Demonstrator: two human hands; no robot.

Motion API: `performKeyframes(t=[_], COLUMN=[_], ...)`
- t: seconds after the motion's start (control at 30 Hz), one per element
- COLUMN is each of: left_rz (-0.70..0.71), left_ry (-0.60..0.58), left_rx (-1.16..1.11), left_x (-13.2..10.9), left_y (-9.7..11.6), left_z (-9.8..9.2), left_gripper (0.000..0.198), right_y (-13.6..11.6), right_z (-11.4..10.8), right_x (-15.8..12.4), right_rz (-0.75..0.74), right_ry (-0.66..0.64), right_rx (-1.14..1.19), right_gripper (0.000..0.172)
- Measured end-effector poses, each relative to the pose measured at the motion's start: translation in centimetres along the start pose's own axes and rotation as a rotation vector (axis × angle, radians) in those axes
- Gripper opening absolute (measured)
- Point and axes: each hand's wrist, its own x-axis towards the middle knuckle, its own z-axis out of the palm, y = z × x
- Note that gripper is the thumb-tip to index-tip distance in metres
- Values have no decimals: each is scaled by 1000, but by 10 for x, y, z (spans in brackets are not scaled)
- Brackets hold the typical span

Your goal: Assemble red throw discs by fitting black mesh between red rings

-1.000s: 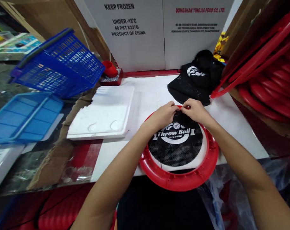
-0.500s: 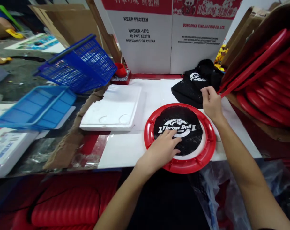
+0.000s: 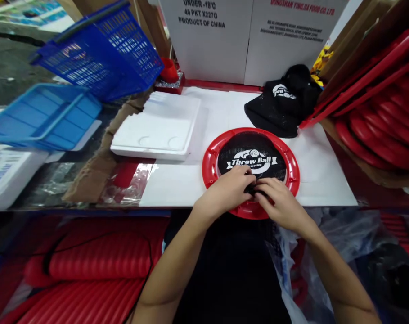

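Observation:
A red plastic ring (image 3: 209,164) lies on the white board at the front of the table. Inside it is a round black mesh cloth (image 3: 236,143) printed "Throw Ball" in white. My left hand (image 3: 228,188) is closed on the cloth's near part, fingers bent. Right beside it, my right hand (image 3: 281,203) pinches the same near edge, its fingertips almost meeting the left ones. Both hands cover the near side of the ring. More black mesh cloths (image 3: 275,112) are heaped behind the ring to the right.
A broken white foam block (image 3: 167,121) lies left of the ring. Blue baskets (image 3: 99,54) stand beyond it. Red rings (image 3: 386,130) fill a carton at the right, and a large white carton (image 3: 214,54) closes off the back. Stacked red rings (image 3: 103,256) sit below the table edge.
My right hand has come from beside the cloth heap to the near edge of the mesh, next to my left hand. The mesh has shifted within the ring. The view has tilted down.

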Motion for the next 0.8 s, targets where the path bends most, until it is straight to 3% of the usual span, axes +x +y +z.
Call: performKeyframes(t=[0.1,0.2,0.27,0.4,0.5,0.63,0.8], left_rz=[19,-19,-33,5,42,159,213], left_ry=[17,147,200,223,347,515,424], left_rx=[-22,-186,-243,-127,-103,-213,-301], left_x=[6,7,4,-6,-15,-25,-34], left_y=[-2,-4,-2,6,7,-3,-19], left_z=[-3,-5,-3,6,17,29,27], left_gripper=[13,21,22,15,17,18,15], right_y=[13,22,22,19,24,38,45], right_z=[-6,-8,-4,7,8,1,-11], right_x=[12,23,26,27,22,13,10], right_rz=[39,38,19,-1,-62,-264,-362], right_ry=[50,68,127,284,318,222,53], right_rx=[86,50,55,41,20,28,97], right_gripper=[18,25,18,18,17,37,39])
